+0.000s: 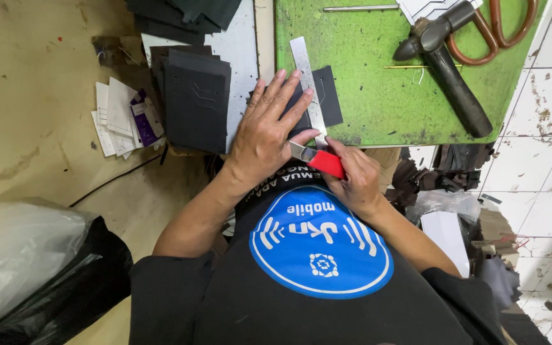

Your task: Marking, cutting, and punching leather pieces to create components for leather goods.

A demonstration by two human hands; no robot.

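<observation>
The person's black shirt (301,300) is filling the frame from 5 to 7 o'clock, carrying a round blue badge with white markings at its centre. At 8 o'clock a black plastic bag (65,287) is slumping beside a grey translucent one (14,255) on the tan floor (27,76). At 1 o'clock a green cutting mat (378,83) is lying on the bench, scuffed and dotted with dark specks; white tiles (544,147) are showing at 3 o'clock.

At 11 o'clock a stack of dark cut pieces (196,102) is resting on a grey board (241,45), and at 10 o'clock small white paper slips (113,118) with one purple packet (143,118) are lying loose on the floor. At 1 o'clock a black hammer (445,64) is crossing the mat, touching orange-handled scissors (499,29) whose blades are being cut off by the top edge.

At centre the left hand (266,131) is spreading wide and flat, pressing a dark sheet (327,96) and a steel ruler (308,83) onto the mat's near edge. Just at its 4 o'clock the right hand (356,179) is closing around a red-handled knife (317,160), its blade meeting the ruler's edge.

The clutter at 4 o'clock is being too dark to make out.
</observation>
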